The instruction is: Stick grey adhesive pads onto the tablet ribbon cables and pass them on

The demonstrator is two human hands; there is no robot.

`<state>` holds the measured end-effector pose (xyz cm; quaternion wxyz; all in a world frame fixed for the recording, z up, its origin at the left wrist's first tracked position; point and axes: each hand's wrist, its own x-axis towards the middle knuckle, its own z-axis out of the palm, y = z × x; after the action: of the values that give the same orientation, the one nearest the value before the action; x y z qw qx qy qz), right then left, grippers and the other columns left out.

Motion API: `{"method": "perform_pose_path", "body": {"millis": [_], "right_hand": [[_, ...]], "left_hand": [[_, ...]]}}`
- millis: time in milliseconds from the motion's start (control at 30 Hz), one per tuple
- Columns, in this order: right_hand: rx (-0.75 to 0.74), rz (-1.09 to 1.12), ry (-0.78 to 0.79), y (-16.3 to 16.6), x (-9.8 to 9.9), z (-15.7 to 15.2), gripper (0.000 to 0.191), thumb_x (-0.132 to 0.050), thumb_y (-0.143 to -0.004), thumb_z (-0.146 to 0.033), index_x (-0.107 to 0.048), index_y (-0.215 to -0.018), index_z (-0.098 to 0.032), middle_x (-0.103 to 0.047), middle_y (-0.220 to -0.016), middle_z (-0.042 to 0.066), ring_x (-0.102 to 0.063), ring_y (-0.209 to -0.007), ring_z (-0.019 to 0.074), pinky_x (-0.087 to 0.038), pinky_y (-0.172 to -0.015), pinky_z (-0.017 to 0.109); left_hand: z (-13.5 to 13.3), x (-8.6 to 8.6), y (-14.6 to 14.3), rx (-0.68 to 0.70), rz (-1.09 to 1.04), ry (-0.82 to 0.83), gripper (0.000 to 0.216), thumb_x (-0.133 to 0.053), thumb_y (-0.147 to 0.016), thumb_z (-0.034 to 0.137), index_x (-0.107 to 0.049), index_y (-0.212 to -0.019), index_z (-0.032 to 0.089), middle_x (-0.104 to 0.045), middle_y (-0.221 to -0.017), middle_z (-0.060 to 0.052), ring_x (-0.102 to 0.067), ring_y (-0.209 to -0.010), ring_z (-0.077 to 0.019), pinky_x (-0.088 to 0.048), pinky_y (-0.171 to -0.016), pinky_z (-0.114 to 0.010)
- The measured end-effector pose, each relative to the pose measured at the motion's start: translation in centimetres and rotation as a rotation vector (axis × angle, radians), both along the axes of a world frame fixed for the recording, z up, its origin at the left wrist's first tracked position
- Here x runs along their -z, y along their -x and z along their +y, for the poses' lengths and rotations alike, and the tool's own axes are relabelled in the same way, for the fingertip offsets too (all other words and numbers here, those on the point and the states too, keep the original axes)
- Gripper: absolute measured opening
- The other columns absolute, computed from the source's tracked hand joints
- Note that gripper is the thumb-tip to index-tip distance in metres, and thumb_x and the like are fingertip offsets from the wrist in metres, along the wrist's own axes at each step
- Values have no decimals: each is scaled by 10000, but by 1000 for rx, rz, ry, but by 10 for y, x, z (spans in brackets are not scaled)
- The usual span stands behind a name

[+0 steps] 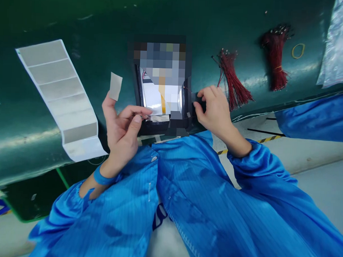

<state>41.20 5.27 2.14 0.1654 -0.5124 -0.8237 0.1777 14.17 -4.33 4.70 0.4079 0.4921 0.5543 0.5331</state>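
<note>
Landmark: black frame (138, 90) – it lies on the green counter (107, 25), just ahead of the person's chest; its middle is blurred out.
Sheet in frame: a pale, shiny sheet (152, 98) sits inside the black frame, with an orange strip down it.
Left grip (122, 131): at the lower left corner of the frame, thumb and one finger pinched together over the sheet's edge; whether they nip anything cannot be told.
Grey sticker (115, 86): just left of the frame, stuck to a raised fingertip of the left grip and clear of the counter.
Right grip (214, 109): clenched on the frame's right edge, fingers curled over the top, thumb lower down.
Label strip (58, 96): well left of the frame – a long backing paper with grey labels in a row, its near end bare.
Red wire bundles: one (232, 85) just right of the frame, behind the right grip; another (275, 61) further right.
Rubber band (298, 51): yellow, beyond the far bundle.
Wristband (102, 177): blue, on the left wrist, below the frame.
</note>
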Motion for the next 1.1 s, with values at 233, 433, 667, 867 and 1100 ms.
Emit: {"method": "perform_pose_path", "body": {"millis": [233,433,667,867,1100], "right_hand": [[-22,-36,-38,1,11,17,126,-521,-1047,-284,-561,-934,-245,-608,-906,109,-566,-964,331,-471,-919,547],[278,-200,-86,-33,-39,46,299,-558,-1062,-470,-576,-1255,-242,-613,-1262,226,-493,-1218,421,-404,-1000,588],[-463,-155,-123,5,-46,-6,212,-565,-1081,-405,-664,-1169,-239,-674,-1154,139,-551,-1103,346,-398,-916,480],[-692,-272,-275,60,-16,-20,195,-500,-1105,-191,-691,-1077,-171,-719,-996,91,-584,-950,268,-350,-802,413],[-407,-337,-205,118,-17,117,252,-523,-1068,-168,-607,-1302,-128,-674,-1301,181,-596,-1217,348,-410,-949,449]], "left_hand": [[4,1,2,-8,-158,77,520,-784,-1003,366,-520,-1451,359,-796,-1038,-16,-728,-931,-224,-573,-884,-421],[2,6,7,-23,-249,63,483,-774,-1006,345,-489,-1395,313,-816,-1024,-27,-710,-854,-193,-550,-815,-381],[2,-1,11,-62,-353,150,525,-839,-955,373,-502,-1349,295,-816,-1024,-52,-711,-847,-208,-551,-831,-381],[0,-12,23,-138,-372,123,505,-885,-899,330,-569,-1291,290,-815,-979,-52,-709,-848,-207,-550,-832,-341],[-13,-31,40,-222,-315,48,487,-839,-920,278,-589,-1337,267,-810,-972,-60,-698,-830,-185,-563,-837,-304]]}}
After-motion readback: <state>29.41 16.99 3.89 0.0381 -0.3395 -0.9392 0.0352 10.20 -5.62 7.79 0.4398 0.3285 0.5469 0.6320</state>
